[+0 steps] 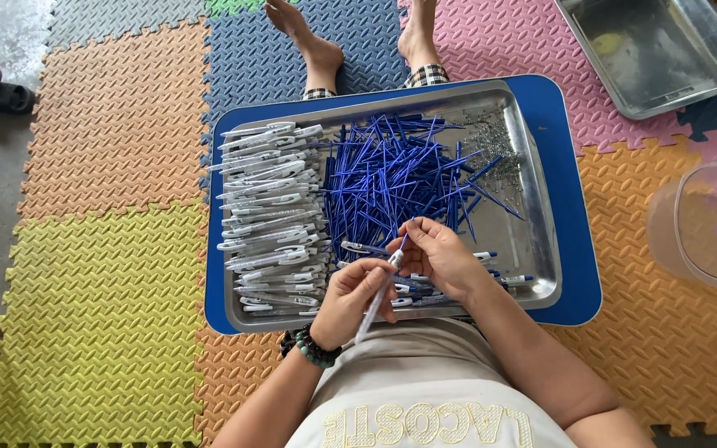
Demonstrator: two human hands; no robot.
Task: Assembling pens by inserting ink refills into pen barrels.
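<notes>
hands curled together over tray (541, 166); left hand (350, 299), right hand (437, 257) gripping pen barrel (378, 300)

We have a single view, from a camera worn on the person's head; it looks almost straight down over the chest and lap onto the floor; the top of the picture lies away from the person, the bottom edge cuts across the shirt; the view is close, so the left hand (350, 300) and right hand (437, 257) sit just below centre over the near rim of the metal tray (541, 249); the tray fills the middle, the foam floor mats (101, 274) run out to every edge; a second metal tray (665, 50) is cropped at the upper right corner; no other view shares the scene.
</notes>
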